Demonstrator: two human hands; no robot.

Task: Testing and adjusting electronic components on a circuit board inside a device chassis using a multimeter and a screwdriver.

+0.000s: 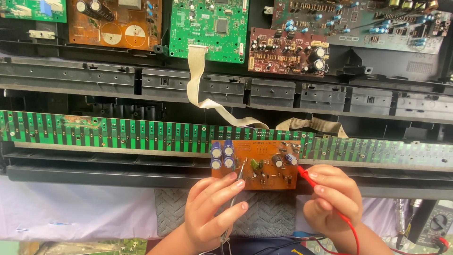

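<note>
- Chassis [94, 78], black plastic, fills the whole top half from 9 to 3 o'clock, opened up with its insides showing.
- Green strip [108, 133] of striped circuit board runs flat across the middle, edge to edge, with a rusty patch near its 9 o'clock end.
- Boards screwed into the chassis along 12 o'clock: an orange one [115, 23] at 11, a green one [209, 29] at 12, a maroon one [288, 52] at 1, and a long grey-green one [358, 23] out toward 2.
- Ribbon cable [196, 78], beige, hangs from the green board and snakes down to the strip.
- Cloth [269, 215], grey and woven, sits at 6 o'clock under both hands.
- Small board [257, 165], orange-brown, dead centre and just below the strip, with blue caps [222, 156] bunched at its 9 o'clock end. It rests against the chassis lip, right above the cloth.
- Left hand [212, 210] at 6 o'clock is pinching a thin metal probe [238, 182] pen-style, tip touching the small board's middle.
- Right hand [330, 198] at 5 o'clock is curled around a red probe [306, 174], tip at the small board's 3 o'clock edge; its red lead [351, 231] trails down past the wrist.
- Meter [436, 224] peeks in at 4 o'clock, dial showing, mostly cut off.
</note>
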